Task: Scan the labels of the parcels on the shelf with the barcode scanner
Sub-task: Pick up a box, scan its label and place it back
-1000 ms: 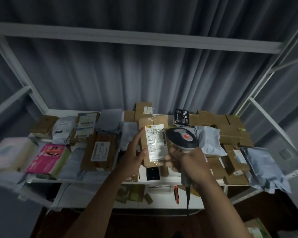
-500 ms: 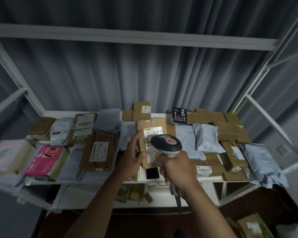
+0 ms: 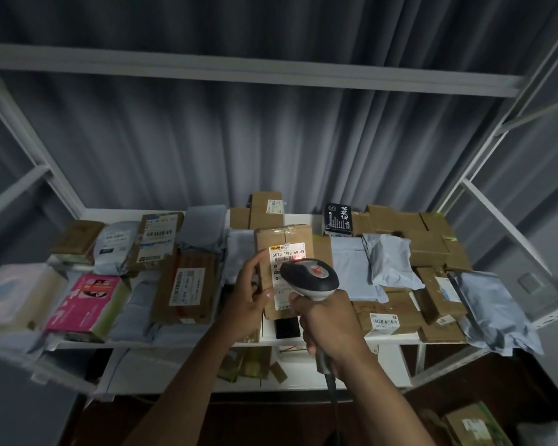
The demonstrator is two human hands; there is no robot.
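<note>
The left hand (image 3: pixel 250 296) is gripping a brown cardboard parcel (image 3: pixel 284 239) by its left edge, thumb pressed on the front face and fingers wrapped behind, and is tilting it up off the shelf (image 3: pixel 316 339) so that its white label (image 3: pixel 287 255) is facing the person — a pose that looks chosen to give the reader a flat, square view of the barcode. The right hand (image 3: pixel 331 323) is closing its fingers round the handle of the barcode scanner (image 3: pixel 310 280), whose grey-and-black head is pointing away at the label and covering its lower part; a small red glow is showing on the label just above the scanner's nose, which suggests the beam is landing on the printed code. The cable is hanging down from the handle past the wrist. Other parcels — a pink box (image 3: pixel 87 304), grey mailer bags (image 3: pixel 390 262), more cartons — are lying flat across the shelf around it. Compared with a second ago, the scanner head is sitting further left, now in front of the label rather than beside it, and the red light is newly showing.
</note>
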